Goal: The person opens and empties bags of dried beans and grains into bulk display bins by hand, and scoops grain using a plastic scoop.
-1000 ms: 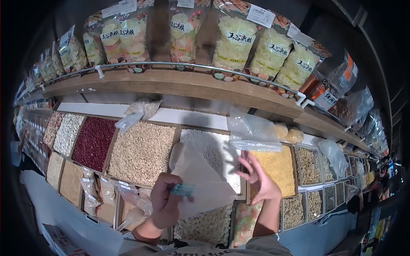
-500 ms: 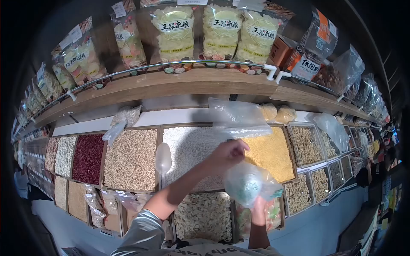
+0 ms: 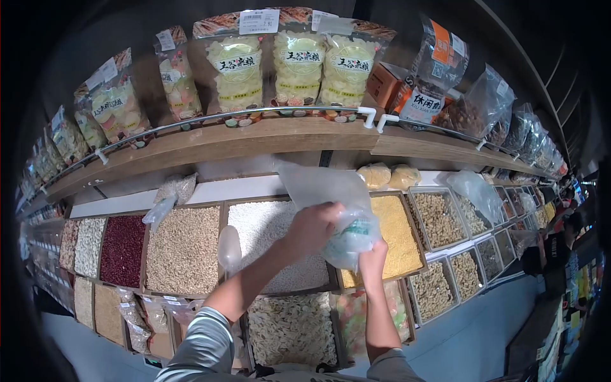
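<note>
Head view: a translucent plastic bag [image 3: 352, 239] with green print hangs in the air between both hands, above the edge where a bin of white grain [image 3: 254, 226] meets a bin of yellow grain [image 3: 394, 239]. The right hand [image 3: 316, 224] has its grip closed on the bag's left side, the fingers curled; the left hand [image 3: 373, 258] has its grip clamped on the lower right edge. More clear plastic reaches up and left behind the right hand; whether it belongs to the same bag, I cannot tell. A translucent scoop [image 3: 229, 250] lies at the left side of the white grain, beside a bin of beige grain [image 3: 183, 249]. Dark red beans [image 3: 123, 250] fill the next bin to the left. Below the white grain sits a bin of pale flakes [image 3: 291, 328]. Above, printed snack packets [image 3: 298, 70] stand on a wooden shelf [image 3: 254, 140] behind a metal rail [image 3: 254, 111].
</note>
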The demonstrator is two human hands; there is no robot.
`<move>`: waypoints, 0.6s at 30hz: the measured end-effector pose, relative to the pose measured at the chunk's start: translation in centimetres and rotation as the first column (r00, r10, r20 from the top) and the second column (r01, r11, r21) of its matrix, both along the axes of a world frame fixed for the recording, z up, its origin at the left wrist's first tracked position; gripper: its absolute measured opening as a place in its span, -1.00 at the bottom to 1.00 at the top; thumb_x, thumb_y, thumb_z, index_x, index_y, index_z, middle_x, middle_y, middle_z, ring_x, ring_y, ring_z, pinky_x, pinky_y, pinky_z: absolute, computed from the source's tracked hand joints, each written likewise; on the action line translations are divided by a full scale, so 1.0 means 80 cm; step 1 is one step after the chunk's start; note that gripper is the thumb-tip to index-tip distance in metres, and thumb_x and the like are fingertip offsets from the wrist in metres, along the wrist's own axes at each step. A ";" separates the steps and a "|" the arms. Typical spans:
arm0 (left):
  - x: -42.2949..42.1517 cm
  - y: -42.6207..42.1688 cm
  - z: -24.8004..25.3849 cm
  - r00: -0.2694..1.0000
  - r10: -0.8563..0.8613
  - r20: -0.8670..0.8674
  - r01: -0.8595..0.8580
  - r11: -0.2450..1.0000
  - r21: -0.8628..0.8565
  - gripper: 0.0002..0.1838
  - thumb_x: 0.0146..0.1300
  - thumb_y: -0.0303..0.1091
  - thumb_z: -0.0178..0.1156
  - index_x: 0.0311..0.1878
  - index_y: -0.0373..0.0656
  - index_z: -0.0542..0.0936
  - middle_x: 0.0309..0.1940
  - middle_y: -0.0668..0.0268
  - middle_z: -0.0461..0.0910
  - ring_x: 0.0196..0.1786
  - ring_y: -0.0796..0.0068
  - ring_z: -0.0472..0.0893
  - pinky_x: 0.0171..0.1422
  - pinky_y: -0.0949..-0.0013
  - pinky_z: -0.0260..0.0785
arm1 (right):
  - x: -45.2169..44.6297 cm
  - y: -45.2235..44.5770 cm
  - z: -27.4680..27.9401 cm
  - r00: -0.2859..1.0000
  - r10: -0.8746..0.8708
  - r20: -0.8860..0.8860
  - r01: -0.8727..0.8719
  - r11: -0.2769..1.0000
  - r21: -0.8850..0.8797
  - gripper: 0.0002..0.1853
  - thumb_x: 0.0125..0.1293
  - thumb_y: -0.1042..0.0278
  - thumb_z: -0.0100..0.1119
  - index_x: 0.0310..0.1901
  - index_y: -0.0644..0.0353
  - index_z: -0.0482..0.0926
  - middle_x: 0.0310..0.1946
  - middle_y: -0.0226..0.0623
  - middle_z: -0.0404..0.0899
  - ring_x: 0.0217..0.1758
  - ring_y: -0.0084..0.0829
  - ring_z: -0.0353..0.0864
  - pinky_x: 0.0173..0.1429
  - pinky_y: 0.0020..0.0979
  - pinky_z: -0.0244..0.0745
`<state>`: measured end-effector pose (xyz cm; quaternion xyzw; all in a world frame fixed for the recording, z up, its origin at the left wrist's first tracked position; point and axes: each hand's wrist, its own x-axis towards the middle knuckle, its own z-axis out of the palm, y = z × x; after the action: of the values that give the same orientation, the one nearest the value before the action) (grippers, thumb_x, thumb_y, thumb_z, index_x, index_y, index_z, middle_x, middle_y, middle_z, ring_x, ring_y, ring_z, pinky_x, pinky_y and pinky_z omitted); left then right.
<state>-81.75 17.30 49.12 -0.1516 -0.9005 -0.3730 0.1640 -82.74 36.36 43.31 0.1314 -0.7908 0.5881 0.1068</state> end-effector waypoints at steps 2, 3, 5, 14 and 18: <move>0.086 0.020 0.020 0.991 -0.119 0.056 0.122 0.992 -0.041 -0.80 0.18 -0.50 0.09 -0.11 -0.16 0.44 -0.28 0.04 0.54 -0.17 -0.07 0.57 -0.10 0.03 0.42 | -0.029 -0.035 -0.029 0.953 0.201 0.226 -0.104 0.919 -0.380 -0.82 0.31 0.40 0.11 -0.09 0.24 0.52 -0.30 -0.36 0.56 -0.27 -0.40 0.56 -0.16 -0.39 0.47; 0.124 0.027 0.013 0.980 -0.165 -0.108 0.167 0.986 0.014 -0.80 0.20 -0.48 0.09 -0.09 -0.18 0.44 -0.28 0.03 0.53 -0.17 -0.06 0.58 -0.11 0.02 0.41 | -0.036 -0.053 -0.058 0.878 0.395 0.272 -0.079 0.678 -0.730 -0.78 0.34 0.35 0.12 -0.03 0.20 0.50 -0.24 -0.37 0.55 -0.23 -0.40 0.55 -0.13 -0.40 0.47; 0.190 0.042 -0.031 0.989 -0.087 0.118 0.066 0.983 0.173 -0.83 0.28 -0.46 0.09 -0.08 -0.23 0.43 -0.32 0.03 0.51 -0.25 -0.02 0.56 -0.18 0.09 0.40 | 0.007 -0.085 -0.051 0.860 0.412 0.300 -0.055 0.660 -0.750 -0.75 0.35 0.35 0.11 0.01 0.20 0.47 -0.19 -0.35 0.53 -0.20 -0.41 0.55 -0.12 -0.40 0.49; 0.301 -0.120 -0.003 0.905 0.413 -0.103 -0.370 0.882 0.292 -0.81 0.15 -0.42 0.12 -0.22 -0.30 0.43 -0.36 0.04 0.50 -0.23 0.02 0.56 -0.17 0.08 0.38 | 0.223 -0.276 -0.051 0.934 0.334 -0.126 -0.342 0.740 -0.578 -0.67 0.44 0.32 0.03 0.16 0.21 0.34 -0.02 -0.24 0.44 0.00 -0.39 0.48 0.05 -0.33 0.47; 0.372 -0.135 -0.001 0.995 0.053 0.081 -0.050 0.998 -0.045 -0.82 0.14 -0.41 0.16 -0.23 -0.27 0.43 -0.33 0.05 0.50 -0.29 -0.04 0.52 -0.15 0.08 0.40 | 0.252 -0.330 -0.067 0.793 0.604 -0.077 -0.605 0.796 0.014 -0.67 0.39 0.29 0.09 0.11 0.20 0.40 -0.09 -0.28 0.49 -0.05 -0.38 0.52 0.00 -0.34 0.51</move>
<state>-52.00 6.49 49.01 -0.1163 -0.9179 -0.3553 0.1331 -62.55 9.93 37.94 0.3992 -0.6993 0.5903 -0.0554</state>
